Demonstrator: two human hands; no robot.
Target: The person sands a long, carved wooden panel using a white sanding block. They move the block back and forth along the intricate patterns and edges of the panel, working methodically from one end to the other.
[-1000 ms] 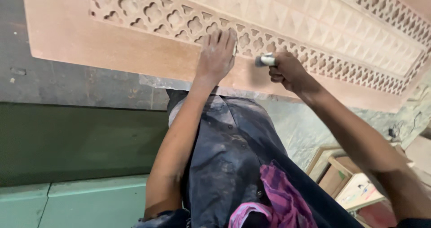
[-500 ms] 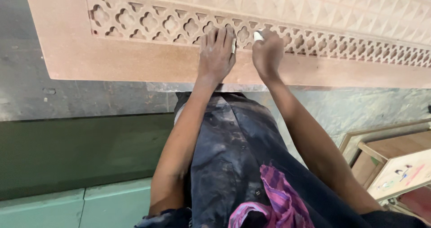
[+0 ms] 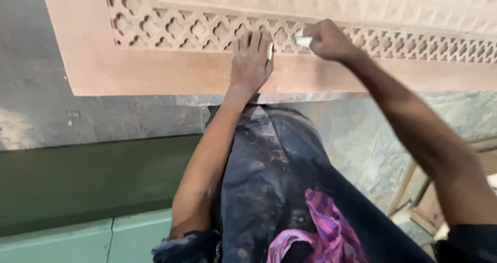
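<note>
carved wooden panel [image 3: 155, 66] — left hand [image 3: 252, 58] flat (fingers spread), right hand [image 3: 326, 39] gripping a pale sanding scrap [image 3: 303, 40].

a: place, type?
b: woodworking workshop. items seen: large carved wooden panel [image 3: 171, 71] with pierced lattice border [image 3: 207, 31], unfinished; rough grey stone floor [image 3: 103, 118]; dust-stained dark work clothing [image 3: 274, 180]; wooden frames [image 3: 422, 201] stacked at right edge.
a: condition?
b: dusty throughout.

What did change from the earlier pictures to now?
The right hand, gripping a small white piece, moved left along the carved band toward the left hand. The left hand stayed flat on the wooden panel.
</note>
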